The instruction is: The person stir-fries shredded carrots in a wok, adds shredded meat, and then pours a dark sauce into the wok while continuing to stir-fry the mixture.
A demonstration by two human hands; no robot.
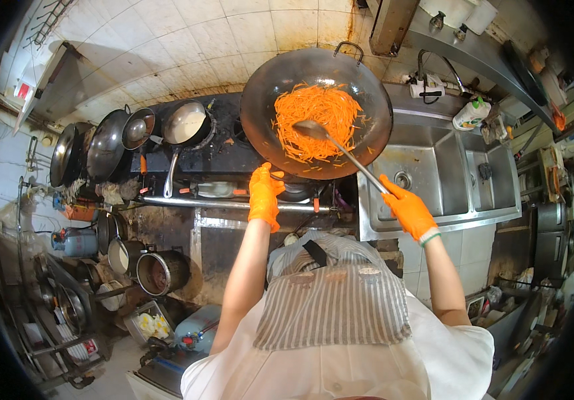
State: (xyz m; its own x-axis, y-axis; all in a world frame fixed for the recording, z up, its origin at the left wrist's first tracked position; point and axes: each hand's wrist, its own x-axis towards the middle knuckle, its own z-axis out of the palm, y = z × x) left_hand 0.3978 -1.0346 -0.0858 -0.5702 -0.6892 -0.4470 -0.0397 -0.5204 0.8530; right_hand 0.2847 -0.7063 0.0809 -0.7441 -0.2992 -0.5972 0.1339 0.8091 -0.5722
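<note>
Shredded carrot [312,112] lies heaped in the bottom of a large steel wok [262,115] with a loop handle on its far rim. My right hand [409,207], in an orange glove, is closed around the shaft of a long metal ladle [312,128]. The ladle's bowl rests on the carrot shreds, its shaft crossing the wok's right rim. At the wok's near left rim is my left hand [265,195], gloved in orange too. Its fingers are around the near loop handle, which they mostly hide.
Left of the wok, a saucepan [185,122] with pale liquid and several woks [109,145] stand on the black stove [207,162]. A steel double-basin sink [412,160] adjoins on the right. Below left are a deep pot [162,272] and a gas cylinder [197,327].
</note>
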